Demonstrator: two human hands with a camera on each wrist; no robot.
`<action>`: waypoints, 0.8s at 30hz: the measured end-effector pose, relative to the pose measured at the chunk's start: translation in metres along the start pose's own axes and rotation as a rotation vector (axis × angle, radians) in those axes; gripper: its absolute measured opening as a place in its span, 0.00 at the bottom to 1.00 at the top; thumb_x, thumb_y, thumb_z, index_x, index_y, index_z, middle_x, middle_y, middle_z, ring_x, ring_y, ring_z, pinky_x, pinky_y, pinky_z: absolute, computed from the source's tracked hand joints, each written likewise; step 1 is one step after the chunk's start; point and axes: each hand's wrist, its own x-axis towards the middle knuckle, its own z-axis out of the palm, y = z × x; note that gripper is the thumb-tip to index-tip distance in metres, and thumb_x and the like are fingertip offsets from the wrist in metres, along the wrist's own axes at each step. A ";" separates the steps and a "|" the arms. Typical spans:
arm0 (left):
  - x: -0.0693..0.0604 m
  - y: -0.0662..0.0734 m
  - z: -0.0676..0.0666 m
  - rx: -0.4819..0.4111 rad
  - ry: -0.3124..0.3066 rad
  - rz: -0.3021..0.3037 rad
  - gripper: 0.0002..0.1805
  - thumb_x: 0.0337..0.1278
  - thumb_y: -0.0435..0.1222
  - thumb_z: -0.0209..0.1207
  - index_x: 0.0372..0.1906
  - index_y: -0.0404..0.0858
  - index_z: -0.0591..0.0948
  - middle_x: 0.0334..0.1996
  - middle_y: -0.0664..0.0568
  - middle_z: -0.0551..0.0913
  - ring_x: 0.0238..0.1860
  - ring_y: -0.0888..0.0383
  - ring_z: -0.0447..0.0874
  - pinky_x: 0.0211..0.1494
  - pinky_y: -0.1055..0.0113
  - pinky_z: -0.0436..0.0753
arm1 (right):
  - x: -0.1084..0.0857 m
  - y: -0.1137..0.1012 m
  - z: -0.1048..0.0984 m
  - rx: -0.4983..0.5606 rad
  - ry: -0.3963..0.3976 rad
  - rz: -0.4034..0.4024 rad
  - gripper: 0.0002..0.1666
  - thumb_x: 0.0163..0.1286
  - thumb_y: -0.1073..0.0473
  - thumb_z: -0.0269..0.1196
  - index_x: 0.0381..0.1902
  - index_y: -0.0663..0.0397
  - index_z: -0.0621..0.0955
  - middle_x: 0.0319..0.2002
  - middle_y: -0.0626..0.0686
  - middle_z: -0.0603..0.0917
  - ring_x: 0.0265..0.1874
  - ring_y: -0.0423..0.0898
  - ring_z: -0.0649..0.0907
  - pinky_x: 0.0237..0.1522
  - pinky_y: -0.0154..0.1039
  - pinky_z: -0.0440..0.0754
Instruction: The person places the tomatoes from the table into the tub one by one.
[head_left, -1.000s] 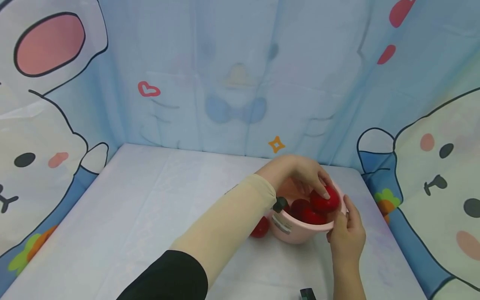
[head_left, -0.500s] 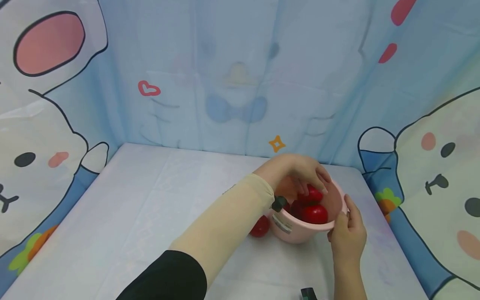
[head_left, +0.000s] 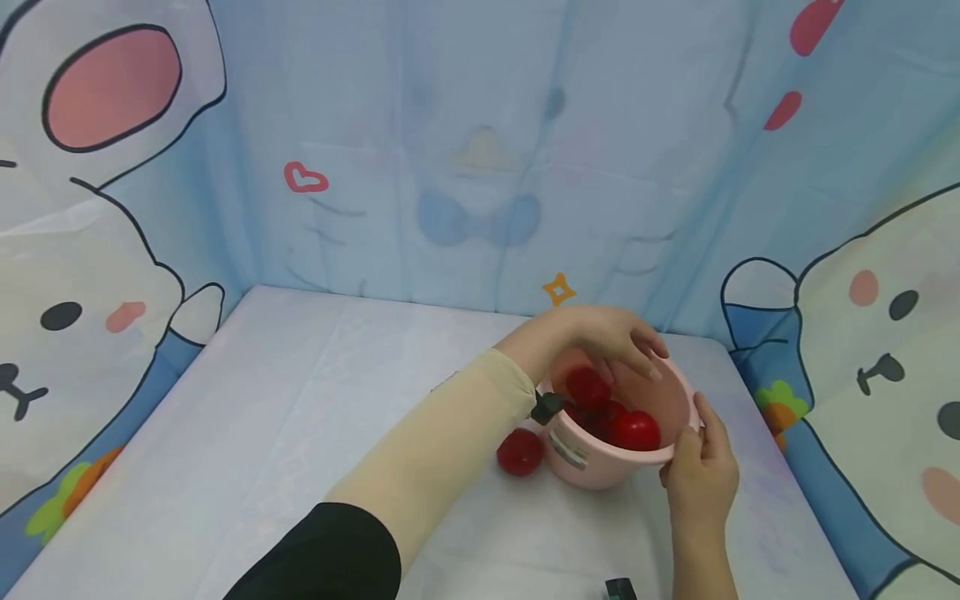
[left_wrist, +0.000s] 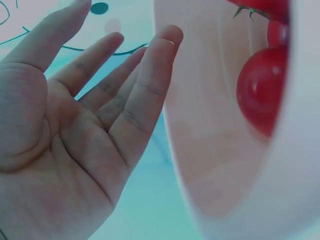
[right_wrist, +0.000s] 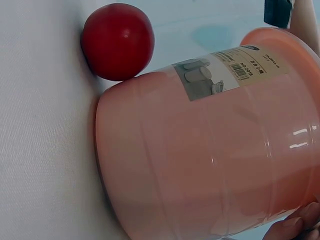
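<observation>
A pink plastic bucket (head_left: 600, 473) tilts on the table, with several red tomatoes inside, among them one at the front (head_left: 636, 431) and one farther back (head_left: 587, 387). My left hand (head_left: 615, 335) is above the far rim and holds nothing; in the left wrist view its fingers are loosely spread beside the bucket wall. One tomato (left_wrist: 262, 92) and a green stem show inside there. My right hand (head_left: 701, 479) grips the right side of the rim, thumb toward me; only fingertips (right_wrist: 290, 227) appear in the right wrist view.
Another tomato (head_left: 520, 452) lies on the white table (head_left: 337, 400), against the bucket's left side. A printed label (right_wrist: 230, 70) is on the bucket. Cartoon fabric (head_left: 480, 167) hangs behind and at both sides.
My left hand has let go of a tomato in the bucket and risen slightly. That tomato has shifted left and back among the others. My right hand keeps its grip on the rim.
</observation>
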 end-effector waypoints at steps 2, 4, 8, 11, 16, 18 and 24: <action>-0.004 -0.004 -0.004 0.007 0.009 0.022 0.28 0.63 0.41 0.63 0.68 0.48 0.73 0.61 0.57 0.78 0.52 0.58 0.85 0.49 0.65 0.87 | 0.000 0.000 0.000 0.000 -0.001 0.005 0.28 0.77 0.45 0.46 0.72 0.16 0.62 0.37 0.52 0.78 0.16 0.48 0.75 0.20 0.29 0.77; -0.009 -0.010 -0.008 0.018 0.017 0.051 0.29 0.63 0.42 0.63 0.69 0.47 0.72 0.62 0.56 0.77 0.49 0.56 0.87 0.48 0.66 0.87 | 0.000 -0.001 0.001 0.002 0.000 0.005 0.28 0.77 0.46 0.46 0.71 0.15 0.62 0.37 0.51 0.79 0.16 0.49 0.75 0.20 0.29 0.77; -0.031 -0.024 -0.017 0.037 0.059 0.096 0.28 0.64 0.45 0.63 0.68 0.48 0.73 0.61 0.55 0.76 0.44 0.55 0.88 0.47 0.66 0.87 | 0.001 0.001 0.002 0.008 0.005 0.004 0.28 0.77 0.46 0.47 0.71 0.15 0.63 0.38 0.50 0.79 0.16 0.48 0.75 0.21 0.28 0.78; -0.053 -0.034 -0.023 0.031 0.109 0.126 0.26 0.65 0.45 0.62 0.67 0.48 0.74 0.61 0.56 0.76 0.44 0.56 0.88 0.48 0.67 0.87 | 0.002 0.002 0.003 0.009 0.007 -0.002 0.28 0.77 0.46 0.47 0.71 0.15 0.62 0.40 0.49 0.80 0.16 0.49 0.75 0.20 0.29 0.78; -0.089 -0.061 -0.025 0.028 0.188 0.166 0.23 0.66 0.46 0.61 0.64 0.49 0.76 0.57 0.58 0.78 0.42 0.56 0.89 0.46 0.66 0.87 | 0.003 0.004 0.003 0.002 0.014 0.003 0.28 0.77 0.47 0.46 0.71 0.14 0.62 0.48 0.50 0.81 0.16 0.48 0.74 0.20 0.28 0.77; -0.103 -0.076 -0.023 0.017 0.227 0.169 0.22 0.65 0.47 0.61 0.63 0.52 0.78 0.55 0.60 0.79 0.40 0.57 0.89 0.46 0.64 0.87 | 0.003 0.004 0.003 0.003 0.011 0.014 0.28 0.77 0.47 0.46 0.71 0.14 0.62 0.52 0.50 0.81 0.16 0.48 0.74 0.20 0.28 0.77; -0.130 -0.131 -0.007 -0.074 0.337 0.151 0.17 0.65 0.50 0.61 0.57 0.57 0.80 0.52 0.62 0.82 0.39 0.55 0.88 0.44 0.61 0.87 | 0.003 0.002 0.004 0.013 -0.003 0.028 0.28 0.77 0.47 0.46 0.71 0.13 0.61 0.57 0.50 0.80 0.16 0.48 0.74 0.21 0.28 0.76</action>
